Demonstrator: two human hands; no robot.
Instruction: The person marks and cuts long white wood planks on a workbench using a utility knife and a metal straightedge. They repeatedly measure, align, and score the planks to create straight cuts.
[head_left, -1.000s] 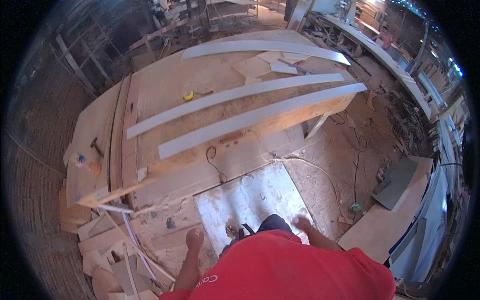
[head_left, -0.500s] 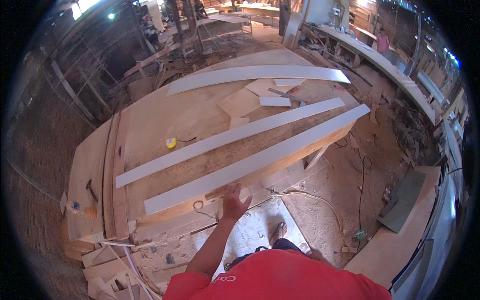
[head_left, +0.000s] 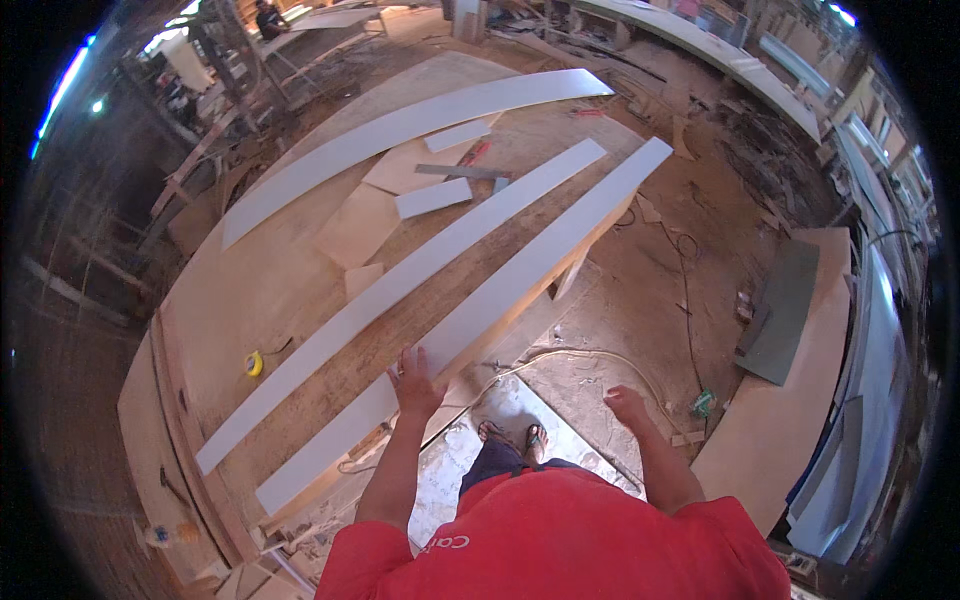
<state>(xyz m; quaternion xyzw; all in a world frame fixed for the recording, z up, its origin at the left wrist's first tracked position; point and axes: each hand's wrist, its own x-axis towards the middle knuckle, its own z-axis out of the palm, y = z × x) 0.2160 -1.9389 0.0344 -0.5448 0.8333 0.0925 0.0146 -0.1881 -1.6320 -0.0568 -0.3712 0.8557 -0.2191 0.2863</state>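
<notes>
My left hand (head_left: 416,388) rests on the near long white strip (head_left: 480,312), its fingers spread over the surface close to the table's front edge. That strip lies along the edge of the big wooden worktable (head_left: 300,245). My right hand (head_left: 626,405) hangs in the air to the right, apart from the table, with its fingers curled in and no object showing in it. A second long white strip (head_left: 400,290) lies roughly parallel behind the near one. Farther back is a curved white strip (head_left: 400,143).
A yellow tape measure (head_left: 254,363), short white pieces (head_left: 433,198) and a hammer (head_left: 174,488) lie on the worktable. A cable (head_left: 610,355) crosses the dusty floor. Wood panels and a grey-green sheet (head_left: 782,315) lie at the right. A long bench (head_left: 700,50) stands at the back.
My left hand has gone from beside the table's front edge onto the near strip. My right hand has come into sight at the right. The whole view has turned.
</notes>
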